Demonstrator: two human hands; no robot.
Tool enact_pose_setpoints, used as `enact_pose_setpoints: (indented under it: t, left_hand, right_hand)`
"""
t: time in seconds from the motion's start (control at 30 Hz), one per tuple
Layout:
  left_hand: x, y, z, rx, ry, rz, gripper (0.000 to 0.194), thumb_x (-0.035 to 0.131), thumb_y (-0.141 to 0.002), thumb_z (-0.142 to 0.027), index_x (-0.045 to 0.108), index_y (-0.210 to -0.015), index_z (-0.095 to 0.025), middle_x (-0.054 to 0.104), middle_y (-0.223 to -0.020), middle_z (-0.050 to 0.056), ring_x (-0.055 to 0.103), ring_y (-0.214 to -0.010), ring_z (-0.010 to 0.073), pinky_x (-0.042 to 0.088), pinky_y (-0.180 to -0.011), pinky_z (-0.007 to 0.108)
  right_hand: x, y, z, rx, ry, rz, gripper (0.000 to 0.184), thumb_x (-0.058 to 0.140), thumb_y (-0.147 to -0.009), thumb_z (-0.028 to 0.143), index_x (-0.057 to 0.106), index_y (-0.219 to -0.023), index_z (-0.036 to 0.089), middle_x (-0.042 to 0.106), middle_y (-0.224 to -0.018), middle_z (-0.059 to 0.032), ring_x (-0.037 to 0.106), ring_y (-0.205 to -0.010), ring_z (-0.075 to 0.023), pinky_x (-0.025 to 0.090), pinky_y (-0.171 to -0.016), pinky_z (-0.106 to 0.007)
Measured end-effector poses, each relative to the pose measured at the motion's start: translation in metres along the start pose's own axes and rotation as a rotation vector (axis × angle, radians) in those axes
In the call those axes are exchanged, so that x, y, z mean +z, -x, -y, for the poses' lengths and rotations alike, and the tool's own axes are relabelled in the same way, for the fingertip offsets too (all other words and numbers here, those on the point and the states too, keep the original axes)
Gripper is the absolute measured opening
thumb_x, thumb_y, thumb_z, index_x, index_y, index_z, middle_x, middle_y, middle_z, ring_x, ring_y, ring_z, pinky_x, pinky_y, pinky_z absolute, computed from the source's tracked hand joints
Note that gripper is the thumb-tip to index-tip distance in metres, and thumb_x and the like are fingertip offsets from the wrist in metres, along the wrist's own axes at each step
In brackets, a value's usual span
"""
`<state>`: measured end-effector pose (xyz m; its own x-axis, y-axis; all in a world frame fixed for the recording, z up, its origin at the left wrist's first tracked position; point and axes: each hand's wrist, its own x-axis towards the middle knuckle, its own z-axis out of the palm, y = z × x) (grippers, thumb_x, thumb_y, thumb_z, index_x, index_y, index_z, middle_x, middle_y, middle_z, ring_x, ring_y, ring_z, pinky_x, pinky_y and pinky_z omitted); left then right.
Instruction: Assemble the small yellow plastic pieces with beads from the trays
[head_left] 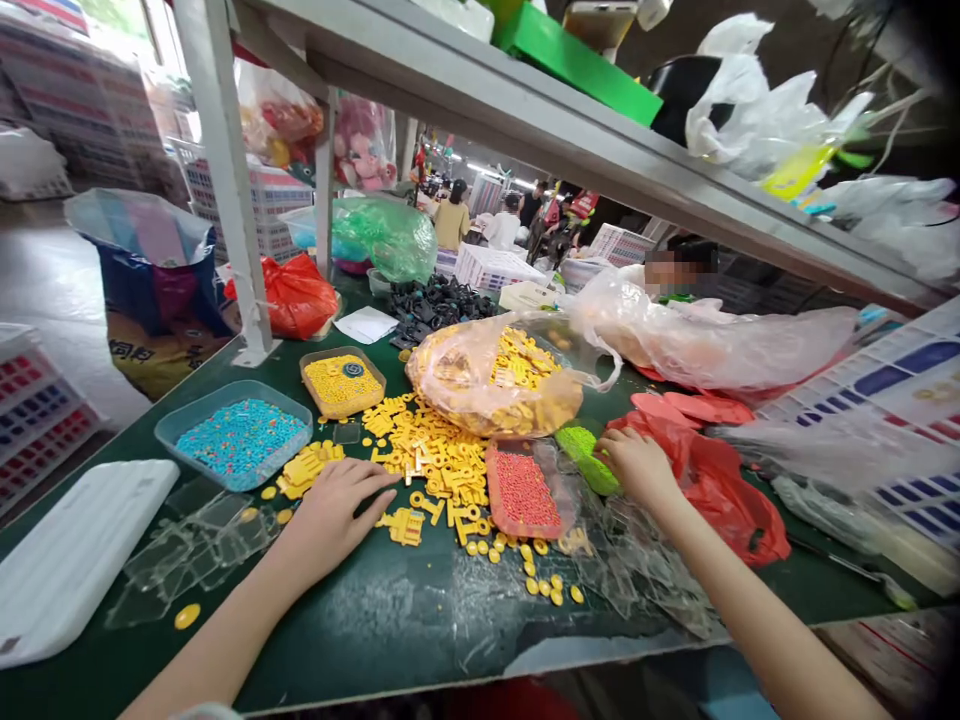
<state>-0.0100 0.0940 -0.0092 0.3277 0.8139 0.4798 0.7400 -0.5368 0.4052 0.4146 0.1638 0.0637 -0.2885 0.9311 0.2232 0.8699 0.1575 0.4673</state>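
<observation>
My left hand lies palm down at the near edge of the yellow plastic pieces, fingers stretched forward and thumb apart. A yellow toy-shaped piece lies just right of its thumb. My right hand reaches to the light green beads, its fingers bent down together at their right side. What its fingertips hold, if anything, is too small to make out. Between the hands stand a tray of red beads and loose yellow discs. Clear plastic pieces lie below my right wrist.
Left stand a blue bead tray, a yellow bead tray and a white slab-like object. Behind is a bag of yellow parts; black parts lie farther back. A red bag sits right. A shelf beam crosses above.
</observation>
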Motion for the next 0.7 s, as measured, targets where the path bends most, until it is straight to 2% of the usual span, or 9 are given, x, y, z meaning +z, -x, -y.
enact_pose_setpoints:
  t: [0.03,0.07,0.1,0.17,0.23,0.33,0.47,0.7]
  left_hand:
    - [0.001,0.000,-0.001,0.003,-0.005,0.018,0.036,0.039,-0.099,-0.041,0.069,-0.110,-0.024,0.071,-0.105,0.006,0.062,-0.098,0.0224,0.046,-0.088,0.039]
    - [0.001,-0.001,-0.002,0.002,-0.010,0.040,0.034,0.041,-0.099,-0.039,0.069,-0.111,-0.024,0.070,-0.106,0.006,0.061,-0.099,0.0224,0.045,-0.088,0.039]
    - [0.002,-0.001,-0.004,0.001,-0.013,0.065,0.032,0.043,-0.099,-0.037,0.069,-0.111,-0.023,0.070,-0.108,0.006,0.060,-0.100,0.0226,0.044,-0.088,0.039]
    - [0.003,-0.002,-0.007,0.001,-0.021,0.119,0.029,0.045,-0.098,-0.033,0.068,-0.112,-0.022,0.069,-0.110,0.006,0.059,-0.102,0.0227,0.043,-0.090,0.039]
    - [0.003,-0.003,-0.010,0.001,-0.029,0.163,0.028,0.047,-0.097,-0.031,0.067,-0.113,-0.022,0.068,-0.110,0.006,0.057,-0.103,0.0226,0.041,-0.093,0.040]
    - [0.002,-0.004,-0.013,-0.012,-0.029,0.240,0.026,0.049,-0.096,-0.029,0.067,-0.114,-0.021,0.068,-0.112,0.006,0.056,-0.106,0.0230,0.038,-0.095,0.041]
    - [-0.002,-0.005,-0.016,-0.057,-0.023,0.313,0.026,0.050,-0.097,-0.030,0.067,-0.112,-0.020,0.067,-0.109,0.006,0.055,-0.104,0.0232,0.036,-0.094,0.041]
    - [0.002,-0.006,-0.019,-0.049,-0.032,0.309,0.022,0.048,-0.098,-0.031,0.067,-0.101,-0.021,0.066,-0.099,0.003,0.055,-0.098,0.0215,0.032,-0.094,0.040]
  right_hand:
    - [-0.010,0.007,0.014,-0.025,-0.018,-0.041,0.016,0.057,-0.092,0.024,0.070,-0.087,0.019,0.071,-0.094,-0.0073,0.061,-0.091,-0.0206,0.041,-0.070,-0.031]
    - [-0.020,0.015,0.031,-0.084,-0.078,-0.145,0.016,0.056,-0.093,0.026,0.070,-0.089,0.020,0.071,-0.097,-0.0069,0.060,-0.092,-0.0208,0.040,-0.072,-0.032]
    - [-0.031,0.024,0.050,-0.170,-0.159,-0.253,0.015,0.055,-0.093,0.025,0.070,-0.090,0.020,0.071,-0.098,-0.0060,0.059,-0.092,-0.0202,0.039,-0.073,-0.032]
    - [-0.050,0.039,0.093,-0.334,-0.350,-0.376,0.016,0.052,-0.095,0.024,0.067,-0.092,0.021,0.071,-0.098,-0.0039,0.057,-0.089,-0.0182,0.038,-0.074,-0.031]
    - [-0.062,0.048,0.133,-0.418,-0.529,-0.409,0.016,0.051,-0.097,0.025,0.065,-0.092,0.021,0.071,-0.094,-0.0020,0.056,-0.087,-0.0169,0.038,-0.074,-0.030]
    - [-0.064,0.050,0.179,-0.458,-0.700,-0.380,0.017,0.050,-0.097,0.026,0.064,-0.089,0.021,0.070,-0.091,-0.0007,0.056,-0.085,-0.0170,0.040,-0.074,-0.030]
    - [-0.050,0.040,0.206,-0.448,-0.803,-0.309,0.012,0.055,-0.095,0.026,0.064,-0.088,0.022,0.070,-0.091,-0.0013,0.058,-0.087,-0.0188,0.043,-0.074,-0.031]
    - [-0.045,0.035,0.218,-0.411,-0.965,-0.239,0.011,0.057,-0.093,0.028,0.066,-0.090,0.022,0.070,-0.094,-0.0023,0.057,-0.090,-0.0193,0.047,-0.078,-0.033]
